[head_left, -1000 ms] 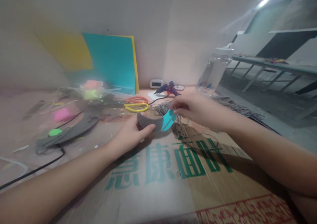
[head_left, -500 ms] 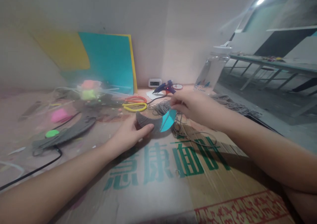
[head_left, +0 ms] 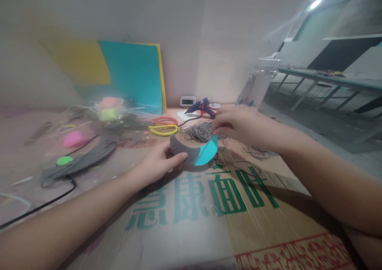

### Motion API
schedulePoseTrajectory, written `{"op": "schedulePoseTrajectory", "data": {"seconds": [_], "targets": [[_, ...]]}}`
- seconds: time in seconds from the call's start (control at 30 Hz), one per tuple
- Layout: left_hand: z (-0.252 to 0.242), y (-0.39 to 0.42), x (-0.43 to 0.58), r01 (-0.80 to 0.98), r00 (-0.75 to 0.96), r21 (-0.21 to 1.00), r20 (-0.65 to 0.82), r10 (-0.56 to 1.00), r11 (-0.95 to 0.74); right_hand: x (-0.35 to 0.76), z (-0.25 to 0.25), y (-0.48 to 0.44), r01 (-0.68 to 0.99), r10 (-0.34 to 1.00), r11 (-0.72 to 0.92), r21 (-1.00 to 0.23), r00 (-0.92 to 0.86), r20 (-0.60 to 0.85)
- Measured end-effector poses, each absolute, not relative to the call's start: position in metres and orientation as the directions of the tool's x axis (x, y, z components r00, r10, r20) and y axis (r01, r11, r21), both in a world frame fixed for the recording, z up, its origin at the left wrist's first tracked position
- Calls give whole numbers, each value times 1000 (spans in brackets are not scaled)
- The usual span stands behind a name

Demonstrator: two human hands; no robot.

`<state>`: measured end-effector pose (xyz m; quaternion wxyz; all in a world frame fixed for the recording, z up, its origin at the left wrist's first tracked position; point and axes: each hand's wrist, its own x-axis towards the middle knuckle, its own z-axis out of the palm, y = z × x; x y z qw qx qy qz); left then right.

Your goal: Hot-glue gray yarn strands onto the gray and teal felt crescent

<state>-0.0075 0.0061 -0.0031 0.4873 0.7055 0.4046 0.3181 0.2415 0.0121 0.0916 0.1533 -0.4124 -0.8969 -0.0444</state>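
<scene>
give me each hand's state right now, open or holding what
Left hand: closed, holding the grey-and-blue crescent.
Right hand: pinched closed at the crescent's blue tip; what it grips cannot be told.

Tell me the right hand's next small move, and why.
Probably carry the grey strand around the crescent's blue end with the right hand: the strand slants up to its fingertips, the blue is otherwise bare, and the left hand holds the crescent by its grey-wrapped part.

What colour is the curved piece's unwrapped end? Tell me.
Bright turquoise-blue; the unwrapped end of the curved piece shows best in the head view.
</scene>
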Motion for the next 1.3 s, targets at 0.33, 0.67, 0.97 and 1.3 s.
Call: {"op": "schedulePoseTrajectory", "data": {"seconds": [0.33,0.67,0.97,1.3], "targets": [[-8,10,-12,239,542,957,11,840,-166,249,88,31,733,861,466,-495,-505,62],[-9,13,-13,209,618,968,-21,786,-138,230,33,45,290,837,353,-890,-523,162],[-1,14,-14,321,393,939,-16,920,-121,219,20,37,353,846,463,-813,-450,286],[-8,20,-5,101,305,994,9,952,-42,204,16,20,256,953,289,-922,-168,252]]}}
